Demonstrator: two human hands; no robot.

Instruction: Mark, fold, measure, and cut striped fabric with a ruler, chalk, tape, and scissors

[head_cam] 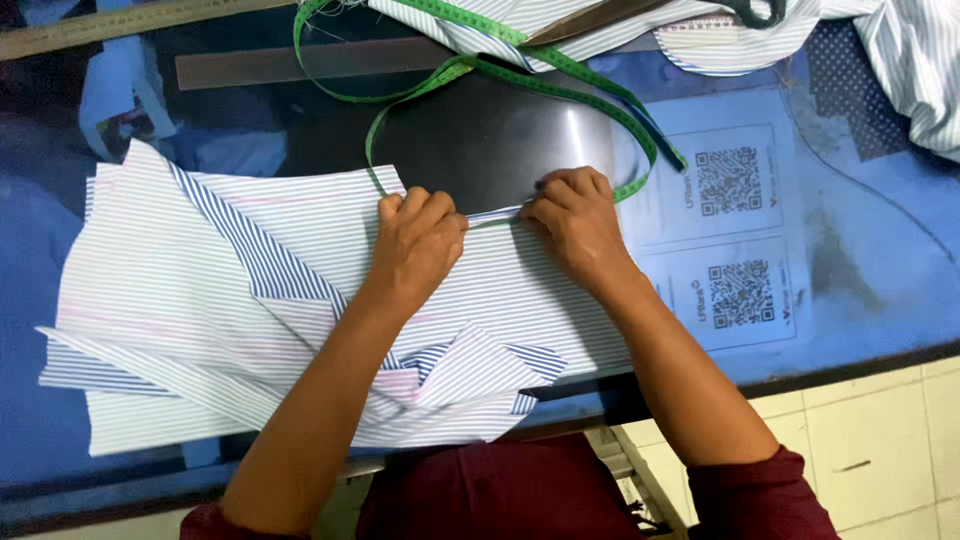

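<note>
Both forearms are reaching forward; left hand point(418, 240) and right hand point(578, 222) are pinching the striped fabric's point(190, 300) far edge, knuckles up, mid-tabletop point(860, 300).

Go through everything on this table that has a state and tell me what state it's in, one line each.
Left hand: pinching the fabric edge.
Right hand: pinching the same edge.
Striped fabric pieces: stacked flat, a few corners folded over.
Green measuring tape: unrolled, looped loosely.
Striped garment: crumpled at the far edge.

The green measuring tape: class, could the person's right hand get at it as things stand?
Probably yes. The green measuring tape loops on the table just beyond the right hand, which is pinching the striped fabric; nothing lies between them.
</note>
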